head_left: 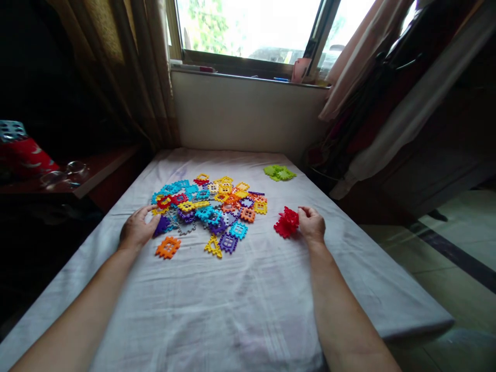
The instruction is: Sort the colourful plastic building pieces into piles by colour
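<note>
A mixed heap of notched plastic building pieces, in blue, purple, yellow, orange, red and grey, lies on the cloth-covered table. At its left edge is my left hand (137,228), thumb and fingers apart, close beside a dark purple piece (161,226). An orange window-shaped piece (168,248) lies just in front of the heap. On the right, my right hand (312,225) has its fingers bent and closed at the edge of a small stack of red building pieces (285,223); its fingertips are partly hidden. Farther back sits a group of green pieces (279,172).
The white table cloth (232,310) is wrinkled. Behind the table are a low wall (232,113) and a window. A curtain (143,67) hangs at left, clothes (418,98) at right. A side shelf (104,168) holds a red patterned item (29,155) and glasses (64,175).
</note>
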`<state>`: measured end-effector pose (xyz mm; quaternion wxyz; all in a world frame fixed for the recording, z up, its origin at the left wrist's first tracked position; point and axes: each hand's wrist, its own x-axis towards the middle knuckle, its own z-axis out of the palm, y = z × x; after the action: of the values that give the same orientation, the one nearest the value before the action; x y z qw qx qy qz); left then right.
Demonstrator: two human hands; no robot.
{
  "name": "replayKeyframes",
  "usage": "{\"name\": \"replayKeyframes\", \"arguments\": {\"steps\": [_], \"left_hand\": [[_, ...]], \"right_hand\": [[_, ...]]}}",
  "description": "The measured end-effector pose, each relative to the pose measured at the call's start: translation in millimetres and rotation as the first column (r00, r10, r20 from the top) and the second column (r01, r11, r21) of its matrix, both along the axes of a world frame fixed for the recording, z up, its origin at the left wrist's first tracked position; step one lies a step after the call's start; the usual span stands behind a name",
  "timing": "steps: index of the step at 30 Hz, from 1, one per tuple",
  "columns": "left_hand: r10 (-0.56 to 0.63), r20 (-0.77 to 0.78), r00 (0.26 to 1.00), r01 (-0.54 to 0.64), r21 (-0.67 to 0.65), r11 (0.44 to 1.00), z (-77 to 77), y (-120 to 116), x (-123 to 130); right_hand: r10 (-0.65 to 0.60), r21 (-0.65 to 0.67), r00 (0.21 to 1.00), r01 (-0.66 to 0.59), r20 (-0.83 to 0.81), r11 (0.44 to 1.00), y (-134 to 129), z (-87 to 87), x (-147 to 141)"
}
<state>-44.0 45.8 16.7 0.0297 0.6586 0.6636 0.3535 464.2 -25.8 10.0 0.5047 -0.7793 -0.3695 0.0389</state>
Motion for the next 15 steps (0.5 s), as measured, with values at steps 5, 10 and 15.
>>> {"name": "replayKeyframes", "arguments": {"steps": [5, 10, 15], "left_hand": [[-0.007, -0.213, 0.977, -0.028, -0.16, 0.987, 13.4, 35.0, 5.4], [-0.031, -0.346, 0.938, -0.051, -0.226, 0.973, 23.4, 58.2, 19.3], [-0.027, -0.292, 0.956, -0.05, -0.253, 0.966, 26.9, 66.2, 17.2]], "right_hand": [[-0.047, 0.091, 0.999, 0.047, 0.005, 0.995, -0.8, -10.2, 6.7], [-0.06, 0.142, 0.998, 0.061, -0.014, 0.988, 1.6, -16.3, 11.5], [-0.07, 0.165, 0.992, 0.088, -0.109, 0.982, 6.0, -23.1, 16.5]]}}
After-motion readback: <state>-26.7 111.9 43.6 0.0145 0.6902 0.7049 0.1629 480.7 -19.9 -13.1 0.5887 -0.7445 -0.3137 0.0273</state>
